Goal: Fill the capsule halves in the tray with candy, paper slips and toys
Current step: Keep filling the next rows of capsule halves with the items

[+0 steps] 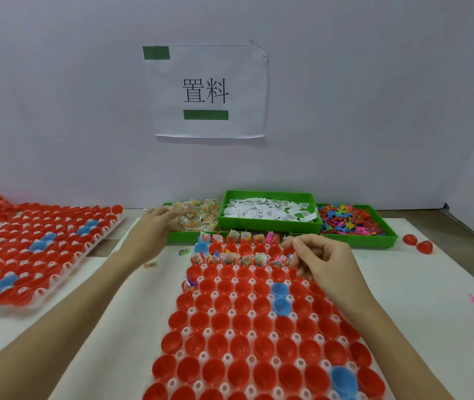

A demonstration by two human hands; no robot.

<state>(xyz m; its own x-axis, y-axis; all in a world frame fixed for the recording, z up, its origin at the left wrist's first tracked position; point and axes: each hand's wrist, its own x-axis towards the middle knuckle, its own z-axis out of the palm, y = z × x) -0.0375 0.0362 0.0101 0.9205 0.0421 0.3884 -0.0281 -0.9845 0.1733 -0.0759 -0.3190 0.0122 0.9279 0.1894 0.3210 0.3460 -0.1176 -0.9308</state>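
Far left, a second tray [56,255] sits loaded with red and a few blue capsule halves, well apart from the action. Next, the left hand [154,226] is stretched out to the green bin of wrapped candy [198,216], fingers reaching into the near edge of the pile; whether it grips a piece I cannot tell. A couple of stray candies [150,264] lie on the white sheet beside that forearm. Centre now: the working tray [189,330] runs toward us, its two far rows of capsule halves [230,259] already stuffed with candy, slips and toys, the nearer rows of red cups bare inside. Behind it, the middle bin holds paper slips [267,212]. The right hand [322,261] hovers over the tray's far right corner, fingers curled and pinched together, whatever it holds too small to make out. Rightmost bin: colourful toys [351,219]. Two loose red halves [417,243] beyond.
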